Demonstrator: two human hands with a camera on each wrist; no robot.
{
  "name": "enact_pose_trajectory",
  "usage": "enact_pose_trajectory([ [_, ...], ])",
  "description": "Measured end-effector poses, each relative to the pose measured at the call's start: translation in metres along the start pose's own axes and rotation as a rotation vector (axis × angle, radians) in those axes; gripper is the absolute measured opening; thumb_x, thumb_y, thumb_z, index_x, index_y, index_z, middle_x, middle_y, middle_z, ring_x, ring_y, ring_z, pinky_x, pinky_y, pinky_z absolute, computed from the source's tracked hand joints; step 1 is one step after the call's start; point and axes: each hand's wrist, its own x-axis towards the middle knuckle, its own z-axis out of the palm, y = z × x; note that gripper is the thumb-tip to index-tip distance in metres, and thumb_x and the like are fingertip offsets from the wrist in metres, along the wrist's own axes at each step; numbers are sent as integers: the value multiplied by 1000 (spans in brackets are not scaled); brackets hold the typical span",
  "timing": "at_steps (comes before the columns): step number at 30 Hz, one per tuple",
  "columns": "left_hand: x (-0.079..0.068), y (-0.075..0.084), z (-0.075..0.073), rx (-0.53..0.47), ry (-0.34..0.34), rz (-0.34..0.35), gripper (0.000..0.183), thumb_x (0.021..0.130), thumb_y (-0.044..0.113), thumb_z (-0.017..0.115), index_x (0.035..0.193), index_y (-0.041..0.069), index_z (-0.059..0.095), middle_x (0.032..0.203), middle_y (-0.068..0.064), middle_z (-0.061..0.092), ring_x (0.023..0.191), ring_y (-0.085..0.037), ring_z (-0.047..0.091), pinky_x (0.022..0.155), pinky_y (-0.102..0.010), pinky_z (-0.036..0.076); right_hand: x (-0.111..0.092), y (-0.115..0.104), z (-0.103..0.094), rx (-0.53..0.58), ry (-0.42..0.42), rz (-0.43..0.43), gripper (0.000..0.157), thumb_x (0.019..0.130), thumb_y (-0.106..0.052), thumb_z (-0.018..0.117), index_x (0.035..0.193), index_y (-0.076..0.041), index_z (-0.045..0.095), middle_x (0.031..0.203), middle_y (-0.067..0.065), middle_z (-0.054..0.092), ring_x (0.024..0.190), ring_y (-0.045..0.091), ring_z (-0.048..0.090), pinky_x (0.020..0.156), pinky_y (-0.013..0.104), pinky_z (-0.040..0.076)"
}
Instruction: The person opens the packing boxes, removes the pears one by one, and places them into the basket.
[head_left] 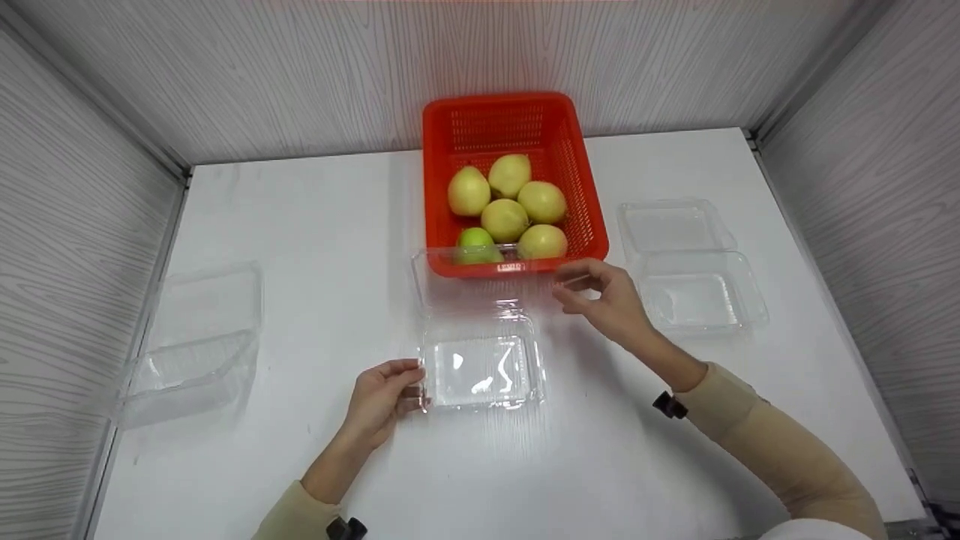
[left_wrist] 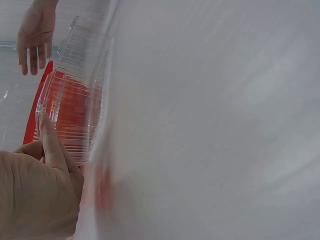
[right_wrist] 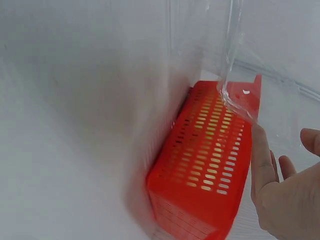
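Observation:
In front of the red basket, a clear plastic clamshell container (head_left: 480,375) stands with its lid (head_left: 461,289) folded back toward the basket. My left hand (head_left: 384,397) pinches the container's left rim between thumb and fingers; the left wrist view shows the left hand (left_wrist: 42,185) at the ribbed side wall. Near the lid's right edge is my right hand (head_left: 604,300), its fingers loosely bent and nothing gripped. From the right wrist, the right hand (right_wrist: 290,195) has its index fingertip right at a corner of the clear plastic.
The red basket (head_left: 589,180) at the back holds several yellow-green, pear-like fruits (head_left: 504,220). Another open clear container (head_left: 195,360) lies at the left table edge, and one more (head_left: 697,300) on the right. Wood-grain panels (head_left: 300,75) enclose the white table (head_left: 322,225).

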Motion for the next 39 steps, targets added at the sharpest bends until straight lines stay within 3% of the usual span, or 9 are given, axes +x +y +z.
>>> enact_pose_trajectory([
  [5, 0, 0, 0, 0, -4, 3, 25, 99, 1, 66, 121, -10, 62, 93, -9, 72, 71, -15, 72, 61, -21, 64, -7, 15, 10, 104, 14, 123, 36, 95, -9, 78, 126, 5, 68, 118, 15, 72, 95, 15, 72, 72, 37, 69],
  [9, 1, -1, 0, -8, -1, 4, 24, 99, 1, 66, 120, -10, 62, 94, -10, 72, 71, -15, 71, 61, -21, 65, -10, 25, 17, 185, 26, 214, 43, 96, -10, 76, 131, 11, 62, 112, 6, 71, 96, 22, 74, 76, 39, 70],
  [15, 1, -1, 0, -19, -10, 1, 25, 99, 1, 67, 121, -10, 61, 92, -8, 71, 69, -13, 71, 61, -20, 64, -14, 38, 28, 226, 13, 310, 44, 98, -15, 75, 134, 8, 61, 111, 3, 70, 99, 31, 74, 85, 47, 69],
  [21, 1, -2, -1, -11, -17, 2, 26, 100, -1, 64, 123, -11, 60, 92, -8, 69, 68, -11, 68, 62, -19, 64, -16, 40, 39, 284, -1, 347, 40, 100, -12, 73, 133, 7, 61, 105, -1, 70, 91, 21, 75, 80, 44, 70],
  [29, 1, -1, 0, 8, 10, -10, 25, 99, 0, 65, 122, -10, 62, 91, -8, 70, 68, -11, 69, 61, -20, 64, -13, 47, 49, 327, 17, 398, 34, 99, -16, 75, 129, -3, 67, 99, 0, 70, 85, 19, 76, 71, 35, 69],
  [39, 0, 0, -1, -10, 21, -19, 22, 98, 0, 67, 118, -8, 63, 88, -7, 71, 66, -12, 69, 59, -20, 64, -10, 50, 56, 339, 31, 371, 30, 99, -13, 74, 126, 0, 68, 92, -1, 69, 72, 14, 70, 61, 26, 65],
])
